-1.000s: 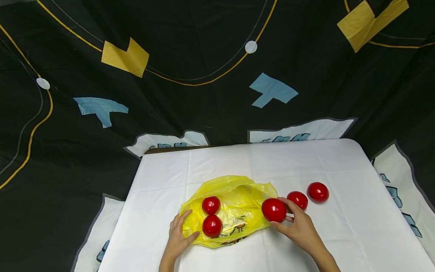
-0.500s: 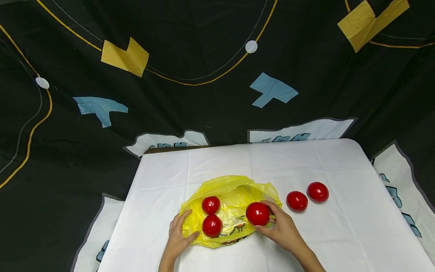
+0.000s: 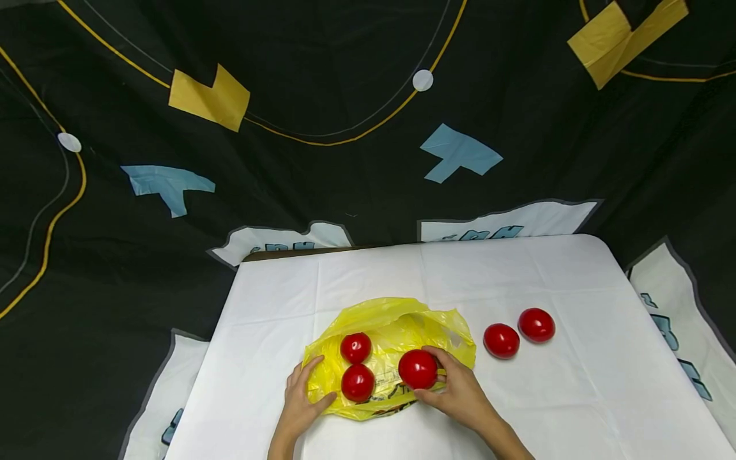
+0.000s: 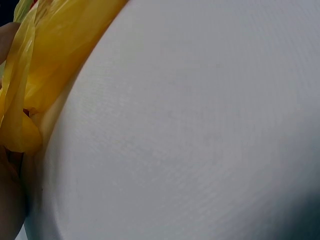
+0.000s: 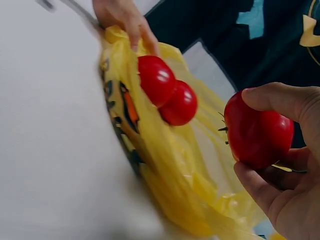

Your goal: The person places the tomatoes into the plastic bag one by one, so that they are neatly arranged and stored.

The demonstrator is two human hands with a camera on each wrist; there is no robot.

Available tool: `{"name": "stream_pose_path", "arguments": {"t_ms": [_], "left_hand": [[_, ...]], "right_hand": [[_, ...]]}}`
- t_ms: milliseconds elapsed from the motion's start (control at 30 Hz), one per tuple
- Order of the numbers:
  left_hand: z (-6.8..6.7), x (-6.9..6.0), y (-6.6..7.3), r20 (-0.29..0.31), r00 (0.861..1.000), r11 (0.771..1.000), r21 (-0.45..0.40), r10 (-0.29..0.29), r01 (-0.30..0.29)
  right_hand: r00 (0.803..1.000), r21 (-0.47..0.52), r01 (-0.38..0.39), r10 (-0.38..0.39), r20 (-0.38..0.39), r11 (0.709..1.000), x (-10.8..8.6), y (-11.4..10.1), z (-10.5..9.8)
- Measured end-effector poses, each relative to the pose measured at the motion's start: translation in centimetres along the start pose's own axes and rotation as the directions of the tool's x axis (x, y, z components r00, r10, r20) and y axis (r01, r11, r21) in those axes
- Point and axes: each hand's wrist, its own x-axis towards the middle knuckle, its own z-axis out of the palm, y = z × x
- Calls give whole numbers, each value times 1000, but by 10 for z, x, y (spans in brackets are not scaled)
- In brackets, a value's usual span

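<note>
A yellow plastic bag (image 3: 397,313) lies spread on the white table, its printed side facing the near edge. My left hand (image 3: 300,397) grips the bag's left edge, with thumb and fingers set apart. Two red tomatoes (image 3: 356,347) rest against each other at the left part of the bag. Above the bag's right half, my right hand (image 3: 459,391) holds another tomato (image 3: 418,369) between thumb and fingers. In the right wrist view this held tomato (image 5: 257,130) shows a small dark stem. The left wrist view catches mostly tablecloth and some bag (image 4: 60,50).
Two more tomatoes, one nearer (image 3: 501,340) and one farther (image 3: 536,325), sit on the white tablecloth (image 3: 598,383) right of the bag. Behind the table hangs a black cloth (image 3: 322,185) with paper shapes on it.
My right hand has carried its tomato leftward, from the bag's right edge to over the bag. The left hand and the other tomatoes have stayed put.
</note>
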Motion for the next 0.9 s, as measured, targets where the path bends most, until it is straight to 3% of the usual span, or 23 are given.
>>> {"name": "stream_pose_path", "arguments": {"t_ms": [467, 900], "left_hand": [[0, -2, -1, -9, 1000, 1000, -14, 6, -6], [0, 0, -1, 4, 1000, 1000, 1, -3, 3]], "right_hand": [[997, -68, 73, -70, 35, 995, 10, 15, 26], [992, -99, 92, -83, 95, 991, 14, 17, 43]]}}
